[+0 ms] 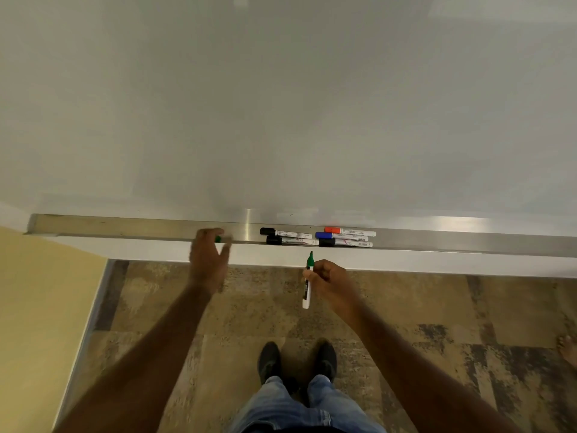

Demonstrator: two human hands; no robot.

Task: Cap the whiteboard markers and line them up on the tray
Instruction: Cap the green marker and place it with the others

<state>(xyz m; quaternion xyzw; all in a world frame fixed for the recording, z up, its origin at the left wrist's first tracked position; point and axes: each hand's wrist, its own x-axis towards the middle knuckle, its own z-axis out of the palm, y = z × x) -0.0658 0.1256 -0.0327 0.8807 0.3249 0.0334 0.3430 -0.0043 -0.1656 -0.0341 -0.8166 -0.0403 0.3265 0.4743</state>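
The left hand [208, 260] reaches onto the tray [125, 228], fingers [215, 233] curled about the small green cap [218, 239]: light, slick, best pinched at its sides. Five capped markers [318, 237] lie just right of it. The right hand [327, 279] grips the uncapped green marker [307, 281] mid-barrel, stiff and light, tip up.
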